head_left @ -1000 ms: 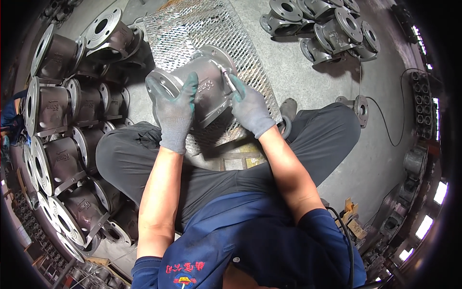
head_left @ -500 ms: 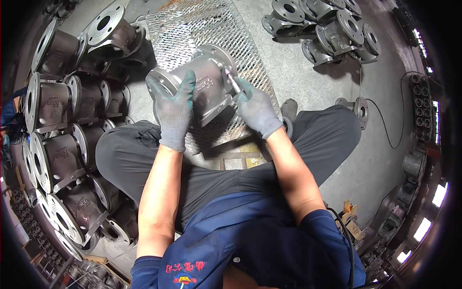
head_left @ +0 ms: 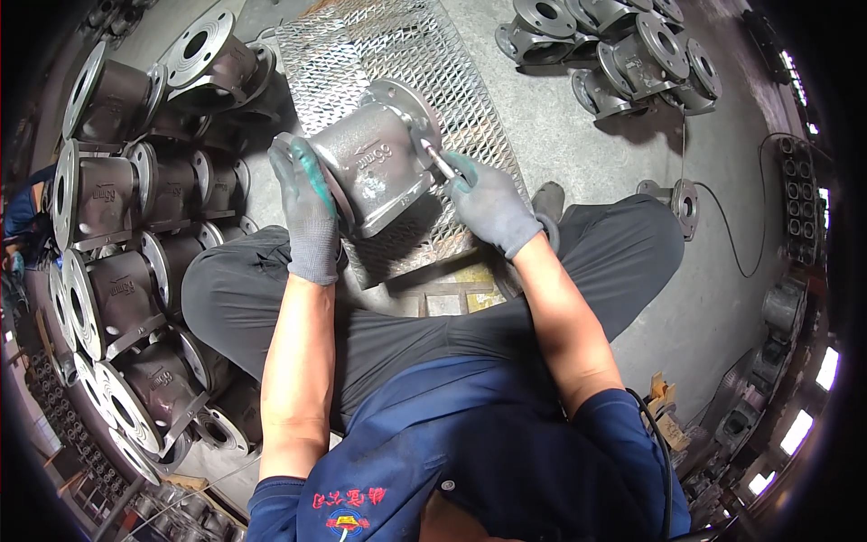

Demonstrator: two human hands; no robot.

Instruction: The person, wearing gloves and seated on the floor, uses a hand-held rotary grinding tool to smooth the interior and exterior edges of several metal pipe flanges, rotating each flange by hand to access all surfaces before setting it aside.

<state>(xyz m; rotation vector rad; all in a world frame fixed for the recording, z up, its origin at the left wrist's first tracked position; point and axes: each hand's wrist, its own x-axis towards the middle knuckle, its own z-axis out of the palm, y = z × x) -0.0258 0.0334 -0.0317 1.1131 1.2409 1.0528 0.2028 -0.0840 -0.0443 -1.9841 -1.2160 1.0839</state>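
Observation:
A grey cast-metal valve body (head_left: pixel 375 163) with round end flanges and raised markings rests on a diamond-patterned metal mesh plate (head_left: pixel 461 81) in front of me. My left hand (head_left: pixel 305 194), in a grey glove with green fingers, is closed around the rim of its left flange. In my right hand (head_left: pixel 488 200), gloved alike, is a slim pen-shaped grinder (head_left: pixel 438 161) with a pinkish tip. That tip is at the edge of the far right flange; whether it touches cannot be made out.
Similar valve bodies (head_left: pixel 108 194) are stacked in rows on my left. More castings (head_left: pixel 637 63) stand on the floor at the far right. A single flanged part (head_left: pixel 684 210) lies beyond my right knee, near a thin black cable (head_left: pixel 731 244). My legs flank the plate.
The valve body has turned slightly on the plate. My left hand has shifted from over its side to the left flange rim. My right hand has moved slightly right and down with the grinder.

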